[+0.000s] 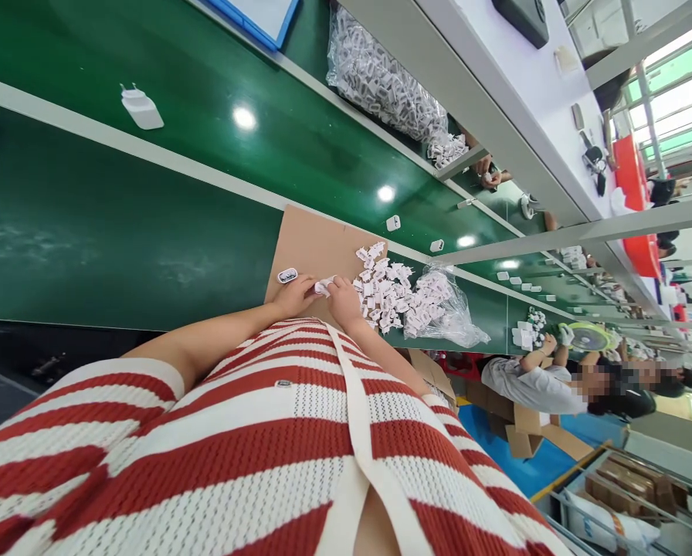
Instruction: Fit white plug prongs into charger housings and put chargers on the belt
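"Brown cardboard sheet (305, 239) is lying flat on the green worktop (120, 220), and both hands are working above it. Can you make out what they're doing?"

"Yep, they're meeting over one small white plastic piece (324, 286). Left hand (295, 296) is pinching one end, right hand (344, 300) is gripping the other (fingers are covering a lot of it, so no clue on the exact shape)."

"Anything sitting close by?"

"A white oval housing (287, 276) is resting just beside the left hand, dark details showing in its end. A loose heap of white pronged parts (384, 293) is spreading out right next to the right hand, partly on the cardboard, and a clear plastic bag (465, 320) with more of them is slumping at its far side."

"And past the rail?"

"A white two-pin plug adapter (143, 108) is lying well apart on the shiny green belt (207, 116), over to the left. Farther along to the right, a co-worker in a grey shirt (531, 384) is sitting at the same line, handling stuff too small to tell."
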### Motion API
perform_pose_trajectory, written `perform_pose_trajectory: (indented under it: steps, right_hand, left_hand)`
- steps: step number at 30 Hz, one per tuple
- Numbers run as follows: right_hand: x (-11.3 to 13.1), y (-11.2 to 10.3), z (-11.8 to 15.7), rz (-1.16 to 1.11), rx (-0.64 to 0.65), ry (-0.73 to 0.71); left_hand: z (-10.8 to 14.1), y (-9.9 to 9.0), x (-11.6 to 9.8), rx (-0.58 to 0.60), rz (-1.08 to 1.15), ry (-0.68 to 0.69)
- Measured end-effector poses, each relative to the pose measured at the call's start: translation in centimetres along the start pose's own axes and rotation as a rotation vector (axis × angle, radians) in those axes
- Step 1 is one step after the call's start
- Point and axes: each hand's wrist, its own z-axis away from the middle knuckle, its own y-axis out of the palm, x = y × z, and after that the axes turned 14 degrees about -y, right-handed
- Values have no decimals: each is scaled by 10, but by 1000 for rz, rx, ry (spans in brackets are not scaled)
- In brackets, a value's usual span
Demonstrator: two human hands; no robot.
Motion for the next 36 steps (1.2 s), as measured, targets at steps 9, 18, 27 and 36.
perform_pose_trajectory:
  steps: [9, 18, 27, 36]
  right_hand:
    - [2, -3, -3, 17, 54, 7]
    - [4, -6, -6, 13, 134, -19]
    - [11, -2, -12, -69, 112, 37]
    - [-38, -2, -19, -483, -330, 220]
  left_hand:
    - [0, 2, 2, 3, 7, -19]
    - [1, -1, -2, 17, 12, -20]
    - [1, 0, -3, 3, 11, -79]
    - [6, -23, -39, -15, -35, -153]
